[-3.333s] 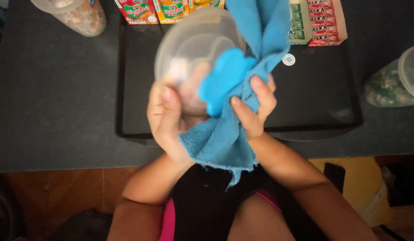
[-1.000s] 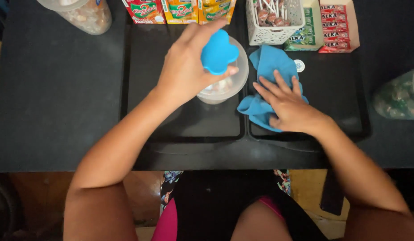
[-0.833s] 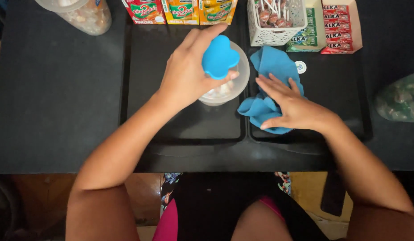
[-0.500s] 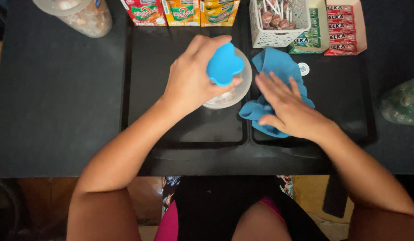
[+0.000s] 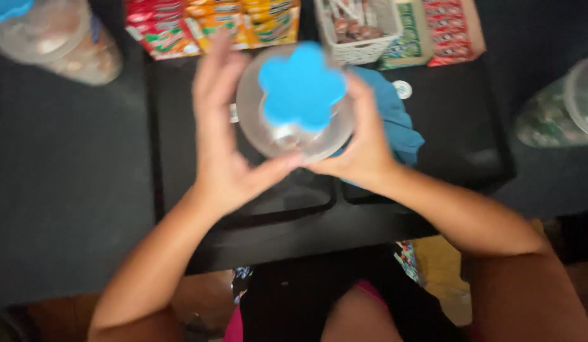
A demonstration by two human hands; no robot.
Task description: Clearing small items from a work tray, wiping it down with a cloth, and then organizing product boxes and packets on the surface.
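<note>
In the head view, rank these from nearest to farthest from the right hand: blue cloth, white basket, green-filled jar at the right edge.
From the right hand:
1. Blue cloth, just behind the hand on the black tray, touching or nearly so.
2. White basket, farther back at the top, slightly left.
3. Green-filled jar, far off at the right edge.

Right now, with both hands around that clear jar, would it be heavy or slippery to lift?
Probably light: the jar looks nearly empty. Its smooth clear wall may be slippery, hence perhaps both hands, left and right. Round, it could roll if laid down.

Blue cloth (image 5: pixel 395 123) mostly hidden behind jar (image 5: pixel 294 133); frame blurred.
</note>
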